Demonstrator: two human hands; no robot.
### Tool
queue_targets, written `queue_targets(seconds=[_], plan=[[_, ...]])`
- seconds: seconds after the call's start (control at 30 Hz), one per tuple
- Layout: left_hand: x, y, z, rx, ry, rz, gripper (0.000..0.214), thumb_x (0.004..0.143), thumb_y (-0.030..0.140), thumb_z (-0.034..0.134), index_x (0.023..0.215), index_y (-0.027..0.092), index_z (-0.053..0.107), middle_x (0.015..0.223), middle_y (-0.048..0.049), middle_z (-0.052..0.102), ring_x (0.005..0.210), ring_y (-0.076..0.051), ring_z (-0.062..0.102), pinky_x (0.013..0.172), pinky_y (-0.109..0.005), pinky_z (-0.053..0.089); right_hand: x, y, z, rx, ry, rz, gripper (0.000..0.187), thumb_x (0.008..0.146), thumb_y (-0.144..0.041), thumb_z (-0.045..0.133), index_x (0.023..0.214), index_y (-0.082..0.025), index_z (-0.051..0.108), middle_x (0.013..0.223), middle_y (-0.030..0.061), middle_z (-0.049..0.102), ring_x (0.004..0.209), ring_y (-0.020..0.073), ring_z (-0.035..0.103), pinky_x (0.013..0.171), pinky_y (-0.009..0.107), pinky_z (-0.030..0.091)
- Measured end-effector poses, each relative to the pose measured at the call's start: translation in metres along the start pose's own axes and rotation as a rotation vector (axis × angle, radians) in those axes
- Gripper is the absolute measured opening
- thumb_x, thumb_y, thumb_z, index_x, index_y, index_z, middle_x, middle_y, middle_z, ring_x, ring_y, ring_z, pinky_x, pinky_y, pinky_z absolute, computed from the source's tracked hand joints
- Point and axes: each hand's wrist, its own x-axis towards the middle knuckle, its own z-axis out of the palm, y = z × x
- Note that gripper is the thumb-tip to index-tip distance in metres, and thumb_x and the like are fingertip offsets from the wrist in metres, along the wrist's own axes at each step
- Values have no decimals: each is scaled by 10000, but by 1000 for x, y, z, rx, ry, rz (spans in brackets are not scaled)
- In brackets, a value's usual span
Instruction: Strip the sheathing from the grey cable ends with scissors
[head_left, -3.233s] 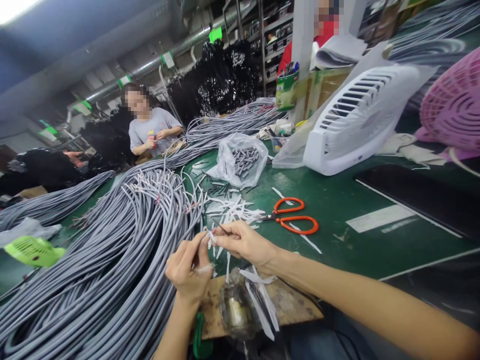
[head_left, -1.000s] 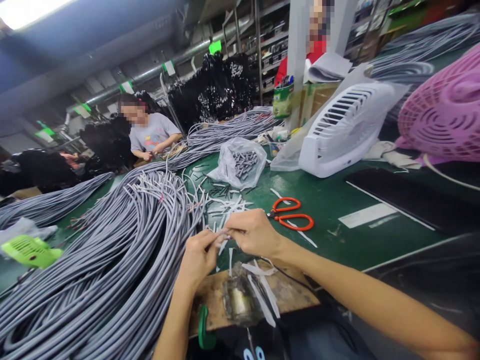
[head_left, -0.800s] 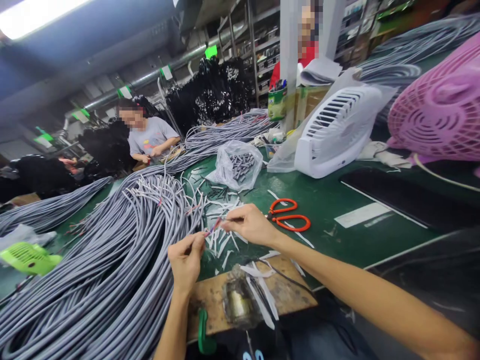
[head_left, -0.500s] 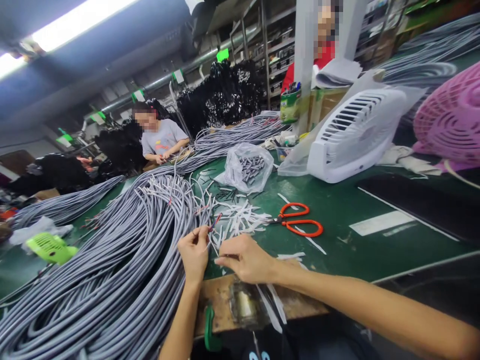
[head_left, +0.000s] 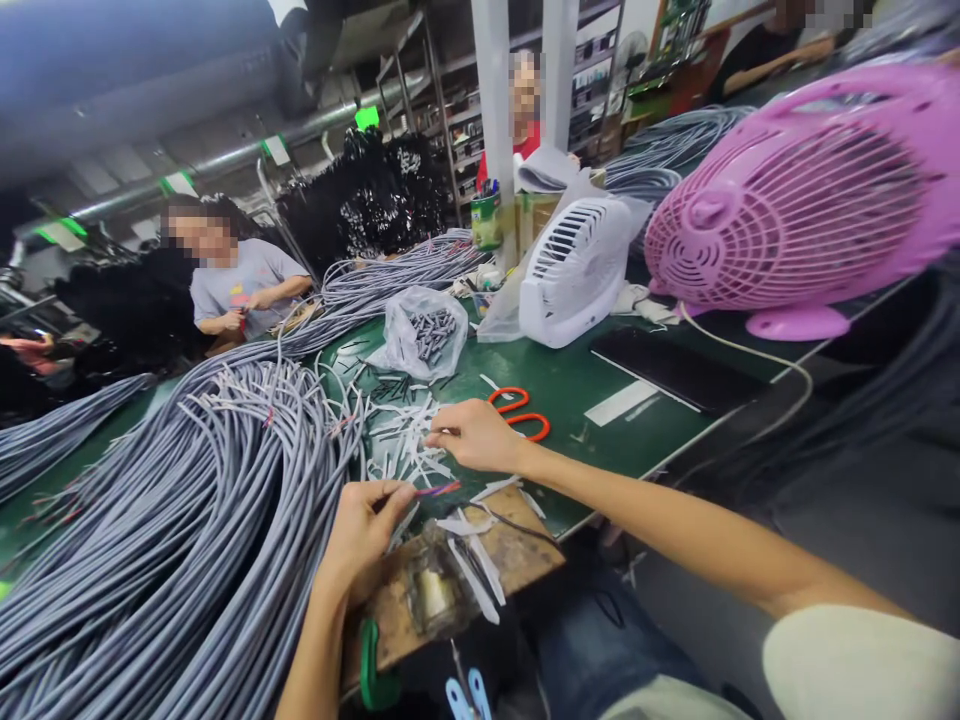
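My left hand (head_left: 371, 525) is closed around a cable, and its stripped end with red and purple wires (head_left: 439, 489) pokes out past the fingertips, above the wooden board (head_left: 517, 545). My right hand (head_left: 480, 437) has its fingers pinched together at the edge of a pile of white strips (head_left: 401, 440); whatever lies between the fingertips is too small to make out. Just beyond that hand are orange-handled scissors (head_left: 529, 425), with their blades hidden. A large bundle of grey cables (head_left: 217, 500) fills the table on my left.
Behind the strips sits a clear bag of small dark pieces (head_left: 427, 335). A white fan (head_left: 574, 270) and a pink fan (head_left: 780, 200) stand to the right. A green clamp (head_left: 371, 665) hangs at the board's front edge. Across the table a person (head_left: 244, 280) works.
The view has swung right. My hands have moved apart: the left, with its cable end, is over the board, while the right has gone away from it to the white strips.
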Motion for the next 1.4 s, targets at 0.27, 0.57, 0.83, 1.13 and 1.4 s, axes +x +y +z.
queue_targets(seconds=[0.27,0.57,0.83,1.13,1.4], plan=[[2,-11,-18,-141,71,-152,314,693,300,611,961,148,672,638,-15,637,523,-142,556,496,-236,451,-33,40,-28,-261,-191,-6,228,796,-88,505,954,-150,656,953,99,670,875,179,607,739,259,432],[-5,-8,-29,-310,319,-74,127,710,269,607,677,148,587,517,10,562,443,-88,509,426,-187,412,-15,49,-34,-481,-166,253,170,646,-101,547,776,-153,644,716,74,644,640,186,598,559,247,400],[-6,-4,-31,-285,544,18,263,655,264,641,486,164,467,554,0,577,443,-104,555,413,-194,424,5,-12,6,179,171,-125,231,691,-357,627,681,-176,482,689,17,550,561,109,479,543,224,413],[-10,-9,-23,321,540,244,250,630,20,436,502,195,561,626,-2,607,575,-114,583,564,-211,457,36,-56,43,427,112,94,283,672,-381,667,669,-183,465,569,-37,535,488,83,426,473,195,330],[-8,-7,-19,125,571,77,143,649,91,489,589,184,579,554,18,609,528,-114,581,486,-184,456,32,-55,49,428,257,-87,128,665,-145,503,654,-208,393,541,-47,504,463,85,443,461,187,337]])
